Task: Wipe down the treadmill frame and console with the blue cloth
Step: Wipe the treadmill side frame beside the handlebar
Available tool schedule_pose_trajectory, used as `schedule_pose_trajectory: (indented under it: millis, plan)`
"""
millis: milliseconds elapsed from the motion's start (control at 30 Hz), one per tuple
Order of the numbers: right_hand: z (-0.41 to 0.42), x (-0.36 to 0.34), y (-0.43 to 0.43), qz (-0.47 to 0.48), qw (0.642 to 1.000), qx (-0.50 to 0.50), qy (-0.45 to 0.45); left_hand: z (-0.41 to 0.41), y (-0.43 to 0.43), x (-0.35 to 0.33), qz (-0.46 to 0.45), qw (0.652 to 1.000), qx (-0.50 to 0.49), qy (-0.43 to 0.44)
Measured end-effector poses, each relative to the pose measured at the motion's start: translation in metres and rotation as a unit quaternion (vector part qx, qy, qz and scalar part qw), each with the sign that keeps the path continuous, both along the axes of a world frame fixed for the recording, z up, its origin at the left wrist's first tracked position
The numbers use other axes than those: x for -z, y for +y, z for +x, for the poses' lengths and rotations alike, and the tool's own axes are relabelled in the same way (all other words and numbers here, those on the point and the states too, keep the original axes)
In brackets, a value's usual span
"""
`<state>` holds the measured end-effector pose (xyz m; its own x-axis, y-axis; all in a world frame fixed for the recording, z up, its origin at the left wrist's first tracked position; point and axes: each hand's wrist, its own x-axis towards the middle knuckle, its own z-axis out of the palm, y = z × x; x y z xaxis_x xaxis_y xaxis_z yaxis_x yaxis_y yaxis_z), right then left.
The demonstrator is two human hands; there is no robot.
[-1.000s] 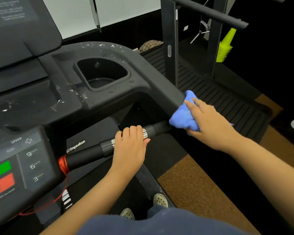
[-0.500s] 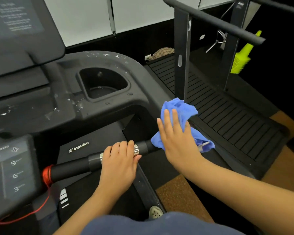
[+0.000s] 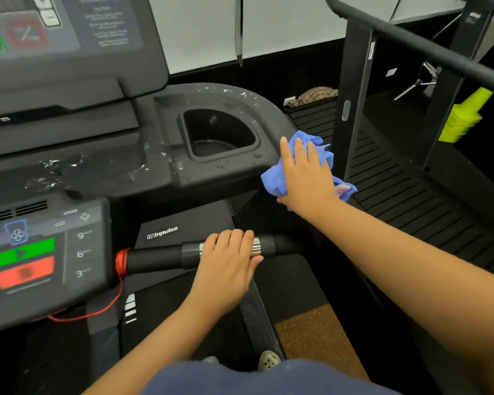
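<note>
A black treadmill console is seen across the left and middle of the view, its top flecked with white specks. A second treadmill is set just beside it on the right, its ribbed belt running away past a dark upright post. A tilted screen is mounted along the console's far edge, and a control panel with green and red buttons and speed numbers is fixed at its near left corner. A deep cup holder is sunk into the console near its right edge. A black handlebar is carried rightward from the panel, below the console's near edge, with a red cord wound round its left end.

The blue cloth is bunched against the console's rounded right edge, just beside the cup holder. It is pressed there by the right hand, whose fingers are laid straight over it, so that the grip is flat and uncurled. The handlebar is clasped from above by the left hand; its fingers are curled over a silver band, and the grip is closed round the bar.

A stack of yellow-green cones is stood beyond the second treadmill, and the toe of a shoe is glimpsed at the bottom
</note>
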<state>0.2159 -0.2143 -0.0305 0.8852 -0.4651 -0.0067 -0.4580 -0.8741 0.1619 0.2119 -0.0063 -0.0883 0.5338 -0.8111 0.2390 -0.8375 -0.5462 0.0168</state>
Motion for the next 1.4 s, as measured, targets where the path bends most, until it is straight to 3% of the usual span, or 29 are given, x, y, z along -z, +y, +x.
schedule_pose_trajectory:
  millis: [100,233,467,600,700,933,1033,1400]
  plan:
    - [0.012,-0.01,-0.021,0.118,0.989,0.043,-0.073,0.001,0.001,0.001,0.0,1.0,0.006,-0.002]
    - [-0.007,-0.022,-0.044,0.317,0.937,0.074,-0.128,0.001,0.001,0.001,-0.006,1.0,0.011,-0.003]
    - [-0.102,-0.029,-0.015,0.343,0.925,0.12,-0.114,0.001,0.001,0.0,-0.004,1.0,0.011,0.009]
    - [-0.145,-0.031,0.019,0.275,0.95,0.11,-0.098,0.002,0.002,0.0,0.002,1.0,0.013,0.019]
    - [-0.154,-0.014,0.037,0.078,0.994,0.07,-0.011,0.003,0.002,0.0,0.003,1.0,0.018,0.021]
    - [-0.118,0.011,0.062,-0.068,0.996,0.02,0.06,0.005,0.003,0.001,-0.004,0.999,0.038,0.009]
    - [-0.103,0.005,0.06,-0.084,0.991,0.011,0.1,0.005,0.003,0.001,-0.007,0.999,0.035,0.012]
    - [-0.048,0.002,0.036,-0.063,0.996,0.054,0.038,0.004,0.003,0.002,-0.01,0.999,0.029,0.016]
